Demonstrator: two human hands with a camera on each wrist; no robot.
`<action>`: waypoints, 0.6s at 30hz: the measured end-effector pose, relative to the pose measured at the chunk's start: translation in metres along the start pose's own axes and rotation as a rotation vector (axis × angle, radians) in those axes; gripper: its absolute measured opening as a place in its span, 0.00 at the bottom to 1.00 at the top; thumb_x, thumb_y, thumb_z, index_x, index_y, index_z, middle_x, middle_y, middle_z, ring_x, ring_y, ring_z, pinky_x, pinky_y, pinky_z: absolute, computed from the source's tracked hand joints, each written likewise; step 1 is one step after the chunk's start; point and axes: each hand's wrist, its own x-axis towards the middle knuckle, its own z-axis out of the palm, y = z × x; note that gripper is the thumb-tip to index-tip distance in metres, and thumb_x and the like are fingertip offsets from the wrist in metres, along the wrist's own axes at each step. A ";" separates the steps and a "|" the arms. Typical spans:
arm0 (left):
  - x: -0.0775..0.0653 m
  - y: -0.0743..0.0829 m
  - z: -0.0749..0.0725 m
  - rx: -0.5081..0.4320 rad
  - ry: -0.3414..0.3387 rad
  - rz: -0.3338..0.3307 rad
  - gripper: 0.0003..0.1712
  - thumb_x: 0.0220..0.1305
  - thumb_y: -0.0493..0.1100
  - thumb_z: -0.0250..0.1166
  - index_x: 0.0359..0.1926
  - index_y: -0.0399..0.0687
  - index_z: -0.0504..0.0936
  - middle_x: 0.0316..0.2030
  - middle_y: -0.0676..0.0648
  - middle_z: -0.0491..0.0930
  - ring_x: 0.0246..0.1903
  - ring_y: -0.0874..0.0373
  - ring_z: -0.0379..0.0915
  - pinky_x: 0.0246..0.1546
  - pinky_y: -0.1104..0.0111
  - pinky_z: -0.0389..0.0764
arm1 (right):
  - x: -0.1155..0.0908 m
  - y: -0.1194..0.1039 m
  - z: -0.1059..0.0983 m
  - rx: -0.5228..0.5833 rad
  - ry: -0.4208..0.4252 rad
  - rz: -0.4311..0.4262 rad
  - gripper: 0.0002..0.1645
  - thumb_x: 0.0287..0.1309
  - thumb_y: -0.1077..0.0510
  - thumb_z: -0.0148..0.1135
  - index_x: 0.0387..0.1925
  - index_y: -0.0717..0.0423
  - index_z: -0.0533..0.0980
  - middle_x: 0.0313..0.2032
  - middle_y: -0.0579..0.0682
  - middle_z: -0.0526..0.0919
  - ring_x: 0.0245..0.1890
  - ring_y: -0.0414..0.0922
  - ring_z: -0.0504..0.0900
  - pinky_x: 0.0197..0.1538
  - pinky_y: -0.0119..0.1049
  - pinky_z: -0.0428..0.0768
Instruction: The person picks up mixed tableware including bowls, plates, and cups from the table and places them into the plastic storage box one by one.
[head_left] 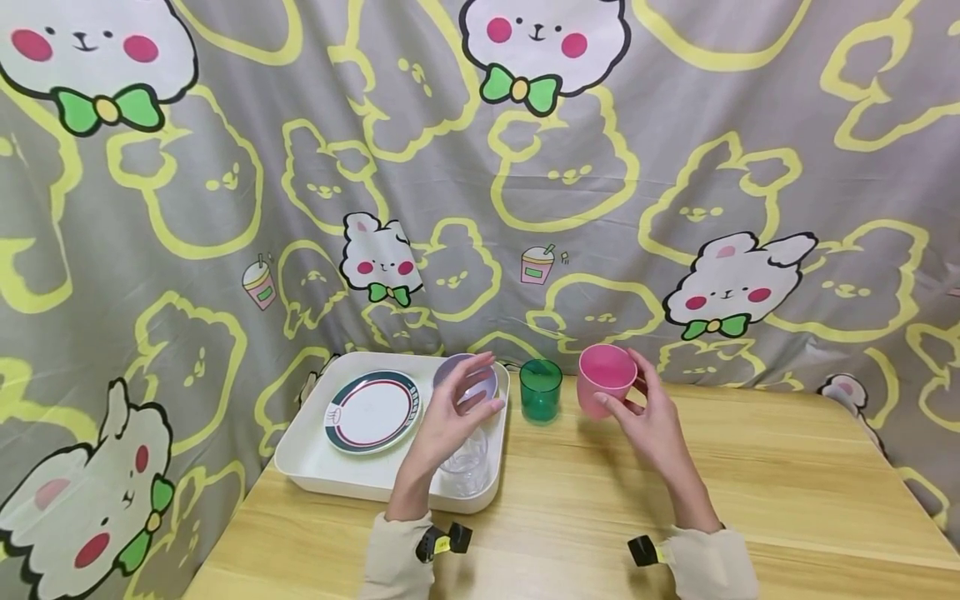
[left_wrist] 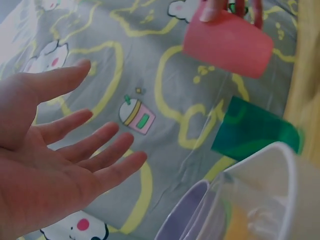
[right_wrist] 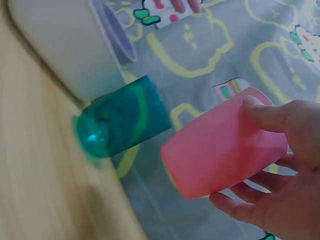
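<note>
My right hand (head_left: 651,421) grips a pink cup (right_wrist: 220,145) by its side, thumb on the near face and fingers round the far side. The cup is upright and raised a little over the table, just right of a green see-through cup (head_left: 541,392). That green cup stands on the table beside the white tray. My left hand (head_left: 447,421) hovers above the tray's right part with its fingers spread, holding nothing. Behind it, partly hidden, a purple bowl (head_left: 480,382) sits in the tray. Clear glassware (head_left: 467,467) lies below it, near the tray's front right corner.
The white tray (head_left: 300,454) stands at the back left of the wooden table (head_left: 570,533). A plate with a dark green rim (head_left: 372,412) lies in its left part. A grey curtain with bear drawings (head_left: 465,192) hangs right behind the table.
</note>
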 end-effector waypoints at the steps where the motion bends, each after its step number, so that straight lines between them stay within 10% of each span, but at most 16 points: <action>1: 0.000 0.000 0.002 -0.001 0.005 0.001 0.36 0.65 0.28 0.68 0.72 0.35 0.67 0.69 0.39 0.70 0.69 0.38 0.65 0.69 0.42 0.67 | 0.000 -0.002 -0.001 0.001 0.000 -0.008 0.51 0.62 0.60 0.73 0.79 0.56 0.54 0.69 0.65 0.68 0.66 0.62 0.70 0.57 0.42 0.83; 18: 0.003 -0.001 0.018 -0.015 0.026 0.069 0.33 0.67 0.30 0.68 0.71 0.40 0.70 0.69 0.45 0.71 0.68 0.46 0.68 0.69 0.47 0.69 | -0.015 -0.040 -0.021 0.038 -0.017 -0.075 0.50 0.60 0.61 0.74 0.78 0.52 0.58 0.67 0.60 0.69 0.63 0.60 0.72 0.50 0.19 0.79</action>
